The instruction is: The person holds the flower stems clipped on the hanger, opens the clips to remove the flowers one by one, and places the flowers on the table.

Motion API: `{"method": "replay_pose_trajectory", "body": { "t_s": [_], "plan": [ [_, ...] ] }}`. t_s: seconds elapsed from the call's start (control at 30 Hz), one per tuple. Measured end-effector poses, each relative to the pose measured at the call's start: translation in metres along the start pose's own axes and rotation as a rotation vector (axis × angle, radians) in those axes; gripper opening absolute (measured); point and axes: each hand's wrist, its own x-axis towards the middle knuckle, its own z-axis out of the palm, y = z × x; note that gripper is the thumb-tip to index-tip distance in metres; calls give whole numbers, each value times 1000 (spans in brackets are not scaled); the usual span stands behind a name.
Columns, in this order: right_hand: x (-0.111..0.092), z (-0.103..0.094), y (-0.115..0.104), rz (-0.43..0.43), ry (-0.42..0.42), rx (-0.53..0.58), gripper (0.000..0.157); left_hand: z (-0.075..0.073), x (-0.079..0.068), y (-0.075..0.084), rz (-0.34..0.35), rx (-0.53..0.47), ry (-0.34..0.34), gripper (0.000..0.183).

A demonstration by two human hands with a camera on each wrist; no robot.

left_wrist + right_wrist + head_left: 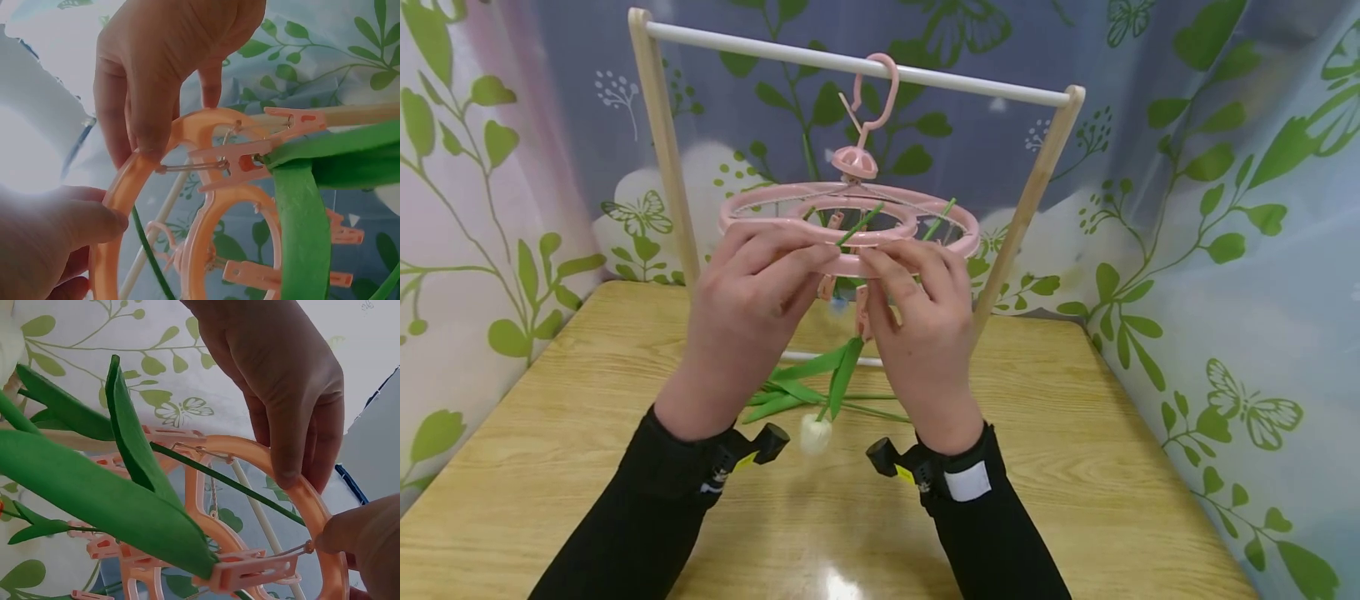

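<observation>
A pink round clip hanger hangs by its hook from a white bar. My left hand and right hand pinch the front of its outer ring side by side, with thumbs below and fingers above. Just beneath them dangles a pink clip, from which an artificial white tulip hangs head down. Its long green leaves show close up in the wrist views. A green stem pokes up through the ring between my hands.
The white bar tops a stand with wooden posts. More green leaves and stems are visible beneath the hanger, above the wooden table. Leaf-patterned curtains surround the table's back and sides.
</observation>
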Motion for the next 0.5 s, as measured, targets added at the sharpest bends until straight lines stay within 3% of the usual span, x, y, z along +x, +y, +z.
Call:
{"method": "replay_pose_trajectory", "body": {
  "t_s": [0.27,0.5],
  "plan": [
    [-1,-3,8,34,-19,26,21,-5,-1,-11,-23,14,3,21],
    [-2,-5,10,40,-37,36,23,-9,-1,-11,-41,31,-15,20]
  ]
}}
